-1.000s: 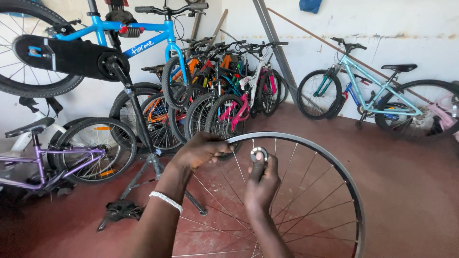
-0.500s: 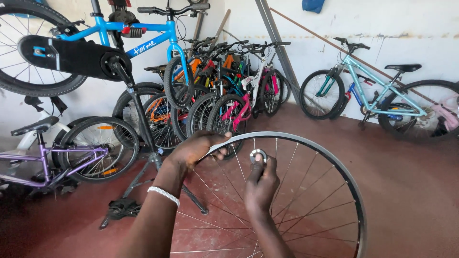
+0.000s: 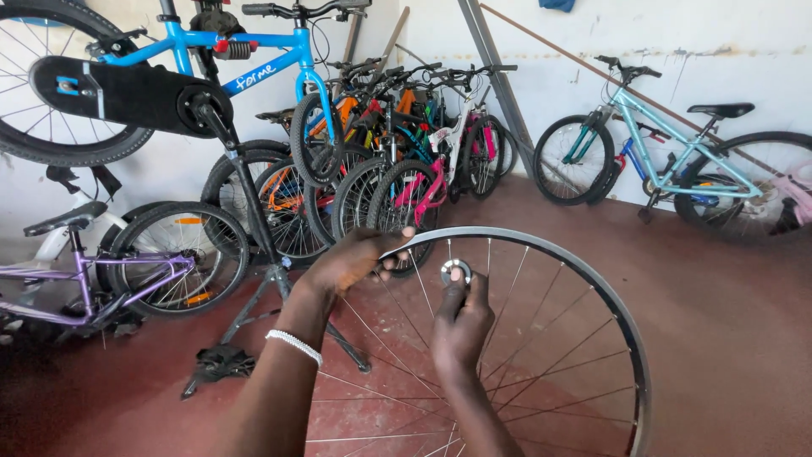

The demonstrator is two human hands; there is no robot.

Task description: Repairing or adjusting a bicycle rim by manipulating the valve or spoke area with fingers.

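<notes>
A bare spoked bicycle wheel rim stands upright in front of me, without a tyre. My left hand grips the rim's upper left edge, and a white beaded bracelet sits on that wrist. At the centre, the fingers of my right hand close around the silver hub, fingertips touching its end. Thin spokes fan out from the hub to the rim.
A blue bicycle hangs on a black repair stand at the left. A purple bicycle leans below it. Several bicycles are stacked against the back wall, a teal one at the right. The floor is red concrete.
The wheel and both hands have shifted slightly to the right in view. Both grips stay the same.
</notes>
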